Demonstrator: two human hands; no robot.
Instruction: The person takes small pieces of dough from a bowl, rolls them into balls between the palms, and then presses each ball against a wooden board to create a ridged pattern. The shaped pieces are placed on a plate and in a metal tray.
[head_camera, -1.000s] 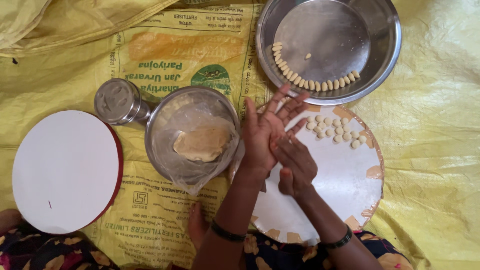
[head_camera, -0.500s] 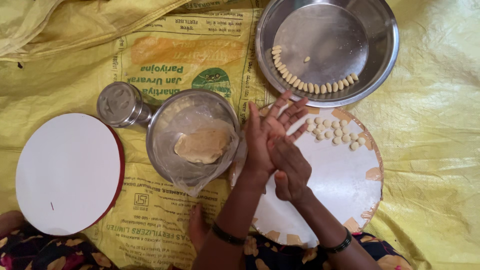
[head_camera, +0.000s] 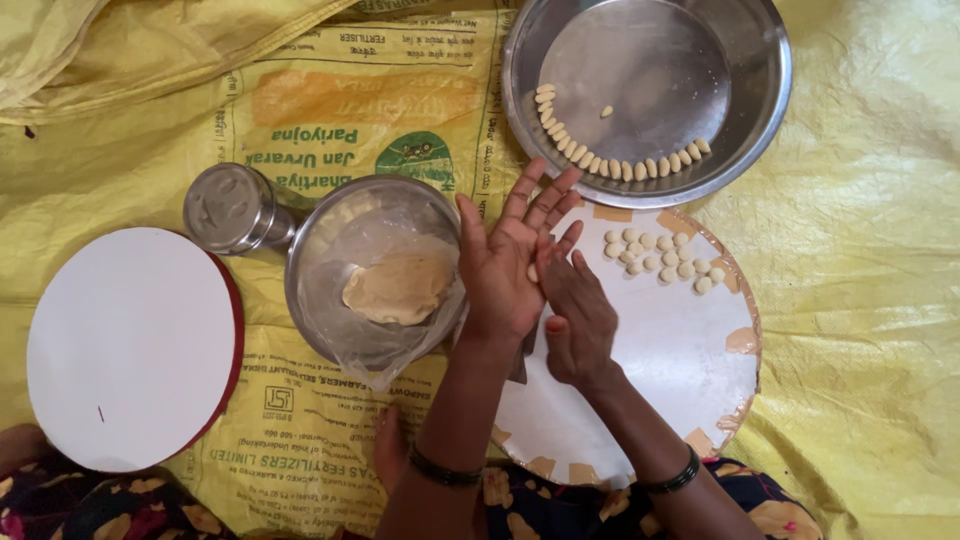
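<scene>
Centrally placed, above the near edge of a round white board (head_camera: 660, 370): left hand (head_camera: 505, 265), palm up and flat, fingers spread toward the far side. Right hand (head_camera: 578, 315) pressed against it from the right, fingertips laid on the left palm, a small pale dough piece (head_camera: 533, 272) pinched and barely visible between the two; neither hand clenched, both closed only lightly on that bit. Dark bangles on both wrists.

Just left of the left hand, touching or nearly touching its heel: a steel bowl (head_camera: 320, 250) lined with clear plastic, holding a flattened lump of tan dough (head_camera: 398, 288). Beside the bowl's far-left rim, a small steel tumbler (head_camera: 232, 208), upright, seen from above.

Right of the hands, on the far part of the white board, a loose cluster of small dough balls (head_camera: 660, 255), well apart from the fingers. Tan tape patches round the board's rim.

Farther off, beyond the board and overlapping its far edge, a large steel plate (head_camera: 760, 110) with a curved row of shaped dough pieces (head_camera: 620, 165) along its near inner side and one stray piece nearer the middle.

Far left, well apart, a second round white board with a red edge (head_camera: 130, 345). Underneath everything, a yellow printed sack (head_camera: 330, 110) spread over yellow sheeting (head_camera: 870, 300). Patterned dark cloth at the bottom edge.
</scene>
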